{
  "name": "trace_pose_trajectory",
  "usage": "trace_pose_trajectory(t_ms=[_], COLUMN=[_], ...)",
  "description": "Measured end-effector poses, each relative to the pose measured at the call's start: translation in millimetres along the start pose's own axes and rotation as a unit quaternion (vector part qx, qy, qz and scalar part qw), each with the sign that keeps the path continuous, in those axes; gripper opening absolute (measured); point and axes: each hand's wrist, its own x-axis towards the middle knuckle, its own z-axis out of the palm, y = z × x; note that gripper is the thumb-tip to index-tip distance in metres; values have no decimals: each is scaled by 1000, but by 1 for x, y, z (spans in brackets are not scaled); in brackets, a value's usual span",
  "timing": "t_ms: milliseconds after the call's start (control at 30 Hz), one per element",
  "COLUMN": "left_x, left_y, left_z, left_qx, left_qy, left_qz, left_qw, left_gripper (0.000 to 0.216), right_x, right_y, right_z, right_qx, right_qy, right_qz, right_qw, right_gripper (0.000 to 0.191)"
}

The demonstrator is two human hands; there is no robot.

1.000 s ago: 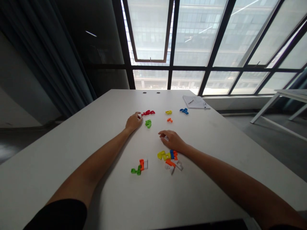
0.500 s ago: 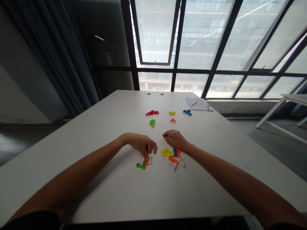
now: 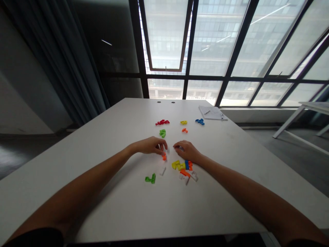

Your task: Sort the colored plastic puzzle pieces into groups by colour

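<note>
My left hand (image 3: 151, 145) hovers over the white table (image 3: 123, 206) with its fingers pinched on a small orange piece (image 3: 163, 157) that hangs below them. My right hand (image 3: 187, 150) rests just to the right, its fingers curled round a small white piece (image 3: 181, 148). Below my left hand lie a white piece (image 3: 162, 170) and a green piece (image 3: 150, 178). By my right wrist sits a cluster of yellow, blue, orange and white pieces (image 3: 185, 168).
Farther back on the table lie a red piece (image 3: 162, 122), a green piece (image 3: 162, 132), a yellow piece (image 3: 183, 122), an orange piece (image 3: 184, 130) and a blue piece (image 3: 199, 121). A notepad with a pen (image 3: 212, 112) lies at the far right. Another table (image 3: 308, 109) stands to the right.
My left hand came back from the far red piece to the near green, orange and white group, then lifted the orange piece away. The white and green pieces stayed on the table.
</note>
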Motion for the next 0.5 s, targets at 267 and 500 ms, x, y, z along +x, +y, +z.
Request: trace_pose_trajectory(t_ms=[267, 500], left_x=[36, 33], left_y=[-5, -7], left_z=[56, 76], left_qx=[-32, -25], left_qy=[281, 350], left_qz=[45, 45], left_qw=[958, 935], left_gripper=[23, 29], right_x=[-3, -4], right_y=[0, 5], right_z=[-1, 2], right_qx=[42, 61], right_qy=[6, 37], right_qz=[36, 32], right_qw=[998, 997], right_gripper=[53, 46])
